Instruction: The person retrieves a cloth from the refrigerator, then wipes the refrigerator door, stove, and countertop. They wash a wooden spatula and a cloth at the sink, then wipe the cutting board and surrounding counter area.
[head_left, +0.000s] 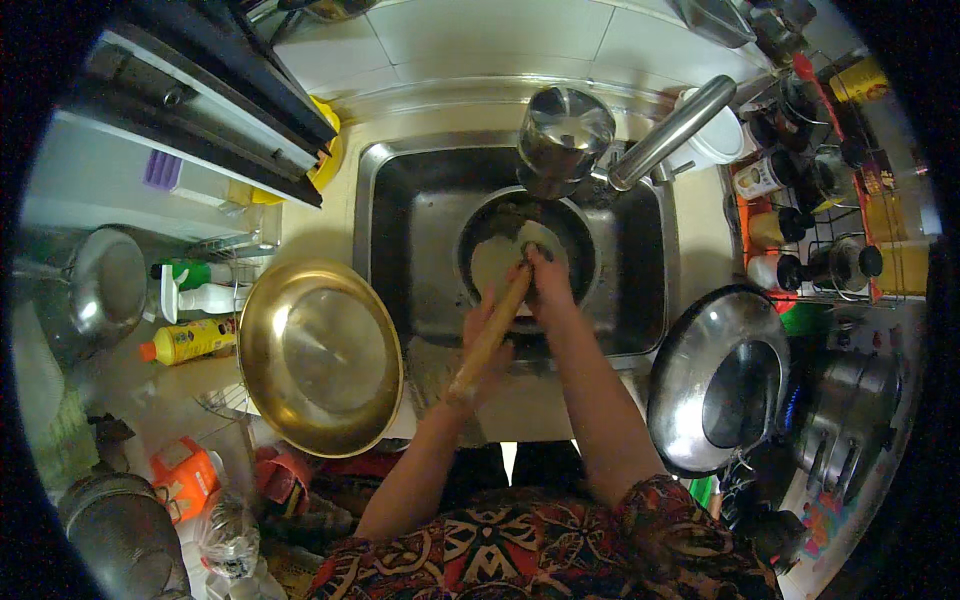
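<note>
Both of my hands are over a stainless steel sink (420, 315), about a long, pale brown root vegetable or stick (491, 334) that slants from lower left to upper right. My left hand (486, 322) is blurred and lies along its middle; how its fingers sit is unclear. My right hand (547, 277) is closed round the upper end, with a small dark thing at the fingertips. Beneath them in the sink is a round dark pan or basin (592, 262) with pale, cloudy contents. A shiny metal pot or cup (568, 131) stands behind it, beside the metal faucet (671, 135).
A gold-coloured metal basin (322, 360) rests left of the sink, near a yellow bottle (191, 341) and a white spray bottle (206, 298). To the right lie a large steel basin or lid (716, 382), a white tub (712, 139) and a wire rack (832, 202) of jars.
</note>
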